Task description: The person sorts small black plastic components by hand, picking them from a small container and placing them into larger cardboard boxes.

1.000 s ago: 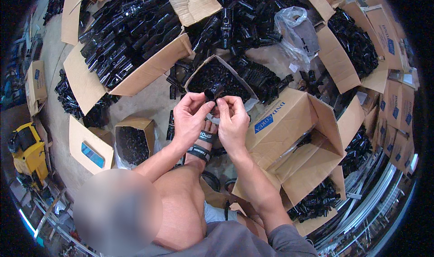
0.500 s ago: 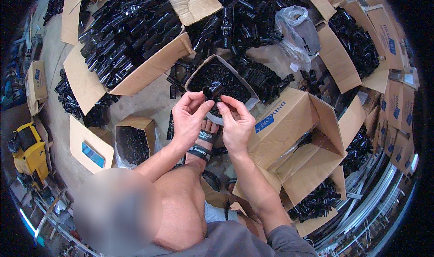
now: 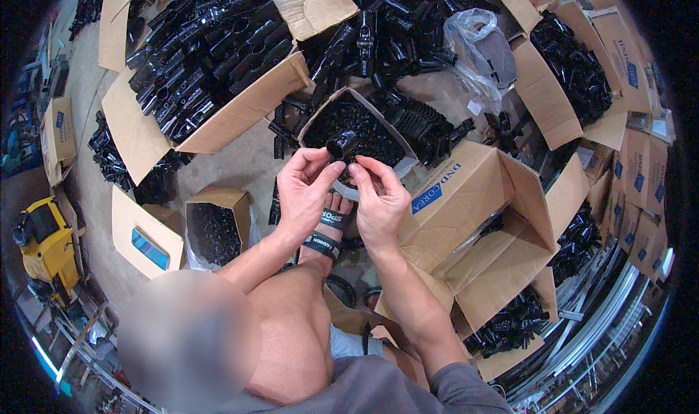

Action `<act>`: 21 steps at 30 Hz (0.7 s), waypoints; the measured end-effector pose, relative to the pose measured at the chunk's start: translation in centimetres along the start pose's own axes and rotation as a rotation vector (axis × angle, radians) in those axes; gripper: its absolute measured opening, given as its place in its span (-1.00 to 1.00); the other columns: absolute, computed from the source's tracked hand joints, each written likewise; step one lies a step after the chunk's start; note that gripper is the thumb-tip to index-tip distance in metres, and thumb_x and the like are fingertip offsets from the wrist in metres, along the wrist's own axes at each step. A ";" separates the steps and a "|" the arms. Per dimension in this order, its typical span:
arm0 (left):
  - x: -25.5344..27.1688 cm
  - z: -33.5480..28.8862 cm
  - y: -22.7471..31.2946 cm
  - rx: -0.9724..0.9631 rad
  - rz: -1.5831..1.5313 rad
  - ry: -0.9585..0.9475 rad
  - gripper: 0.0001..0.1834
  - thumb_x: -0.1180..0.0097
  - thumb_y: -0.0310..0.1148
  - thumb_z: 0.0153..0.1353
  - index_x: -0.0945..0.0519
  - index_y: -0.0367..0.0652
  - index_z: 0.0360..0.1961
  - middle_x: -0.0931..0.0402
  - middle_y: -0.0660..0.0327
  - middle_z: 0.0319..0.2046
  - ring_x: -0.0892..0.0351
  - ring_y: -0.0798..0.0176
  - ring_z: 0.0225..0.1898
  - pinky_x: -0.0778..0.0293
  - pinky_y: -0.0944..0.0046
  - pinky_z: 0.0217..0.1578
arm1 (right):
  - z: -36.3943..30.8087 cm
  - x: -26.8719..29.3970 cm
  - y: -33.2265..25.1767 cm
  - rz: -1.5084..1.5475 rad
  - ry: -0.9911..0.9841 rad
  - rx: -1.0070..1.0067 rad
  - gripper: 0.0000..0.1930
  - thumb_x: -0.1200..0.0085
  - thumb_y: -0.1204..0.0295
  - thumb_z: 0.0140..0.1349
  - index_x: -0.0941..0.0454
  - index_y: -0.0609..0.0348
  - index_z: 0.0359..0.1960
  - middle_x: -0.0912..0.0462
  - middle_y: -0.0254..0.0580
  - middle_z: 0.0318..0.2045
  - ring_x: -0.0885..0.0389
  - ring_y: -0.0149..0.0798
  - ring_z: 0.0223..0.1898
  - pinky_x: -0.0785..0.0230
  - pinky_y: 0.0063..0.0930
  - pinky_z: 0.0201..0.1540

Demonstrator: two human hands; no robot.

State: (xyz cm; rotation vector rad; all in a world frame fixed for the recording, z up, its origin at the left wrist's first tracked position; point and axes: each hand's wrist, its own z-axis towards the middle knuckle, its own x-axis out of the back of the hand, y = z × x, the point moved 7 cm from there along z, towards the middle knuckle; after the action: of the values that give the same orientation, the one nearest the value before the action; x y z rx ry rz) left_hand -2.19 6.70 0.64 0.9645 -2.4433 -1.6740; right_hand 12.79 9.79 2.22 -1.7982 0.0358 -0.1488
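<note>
Between my two hands sits a glossy black tubular part (image 3: 342,144), its round open end facing up and left. My left hand (image 3: 303,184) is closed on its near left side, thumb and forefinger pinching it. My right hand (image 3: 381,195) is closed at its right side in a pinch; whether those fingertips grip the tube itself or a small piece on it I cannot make out. Just beyond, below the hands, stands an open box (image 3: 403,168) filled with small black pieces (image 3: 371,130).
A large carton (image 3: 251,104) of black tubes stands far left, and loose black parts (image 3: 397,35) pile up at the back. At right lies an open carton (image 3: 473,225). A phone (image 3: 150,249) rests on a cardboard flap at left, beside a smaller box (image 3: 215,228) of black pieces.
My right hand has shifted very slightly at the fingertips. The black tubular part and my left hand stay in place.
</note>
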 end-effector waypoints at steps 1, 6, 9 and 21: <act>0.1 0.0 0.0 -0.013 0.006 -0.004 -0.77 -0.32 -0.62 0.27 -0.56 -0.26 -0.11 -0.63 0.32 -0.22 -0.61 0.51 -0.15 -0.55 0.44 -0.10 | -0.1 -0.2 -0.2 -0.006 -0.005 -0.054 -0.84 -0.34 0.50 0.28 -0.73 0.29 -0.16 -0.76 -0.24 -0.32 -0.67 -0.48 -0.34 -0.52 -0.57 -0.28; 0.1 0.1 -0.1 -0.041 0.054 0.008 -0.77 -0.32 -0.61 0.27 -0.55 -0.22 -0.11 -0.62 0.35 -0.25 -0.59 0.53 -0.19 -0.53 0.47 -0.15 | 0.0 -0.3 0.2 -0.042 0.014 -0.065 -0.83 -0.31 0.44 0.33 -0.71 0.30 -0.16 -0.74 -0.25 -0.38 -0.65 -0.47 -0.39 -0.52 -0.55 -0.31; 0.2 0.1 -0.3 -0.033 0.063 0.019 -0.77 -0.33 -0.61 0.26 -0.56 -0.22 -0.12 -0.62 0.35 -0.25 -0.58 0.54 -0.20 -0.52 0.47 -0.17 | 0.1 -0.7 -0.8 -0.169 -0.041 -0.042 -0.85 -0.25 0.44 0.39 -0.65 0.30 -0.17 -0.70 -0.36 -0.34 -0.57 -0.55 -0.36 -0.45 -0.65 -0.28; 0.2 0.2 0.0 -0.027 0.055 0.020 -0.79 -0.35 -0.62 0.23 -0.58 -0.25 -0.15 -0.65 0.31 -0.24 -0.59 0.53 -0.19 -0.53 0.46 -0.15 | 1.2 -1.5 -2.9 -0.449 -0.160 0.232 -0.76 0.04 0.36 0.53 -0.52 0.27 -0.28 -0.59 -0.05 -0.48 -0.57 -0.09 -0.46 -0.40 -0.23 -0.36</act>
State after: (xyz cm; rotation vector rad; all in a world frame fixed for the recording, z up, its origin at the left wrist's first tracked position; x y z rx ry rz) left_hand -2.42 6.76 0.55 0.8985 -2.4053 -1.6672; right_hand 11.26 11.77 4.59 -1.5572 -0.4836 -0.3147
